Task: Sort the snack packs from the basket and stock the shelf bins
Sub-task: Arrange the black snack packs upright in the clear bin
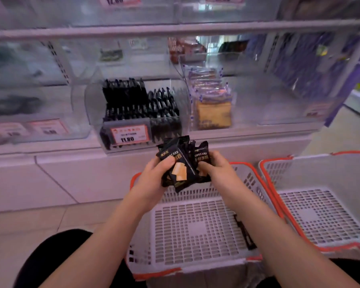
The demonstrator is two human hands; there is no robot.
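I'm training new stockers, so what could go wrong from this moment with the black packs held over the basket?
1. Both hands, left and right, grip a loose fan of black packs; one could slip into the basket.
2. The bin of black packs looks nearly full, so more may jam.
3. One dark pack in the basket could be overlooked.

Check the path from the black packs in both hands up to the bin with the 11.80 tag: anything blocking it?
Nothing visible blocks it. Both the left hand and the right hand hold the black packs just below the clear bin, whose rows of black packs leave the top open above the price tag.
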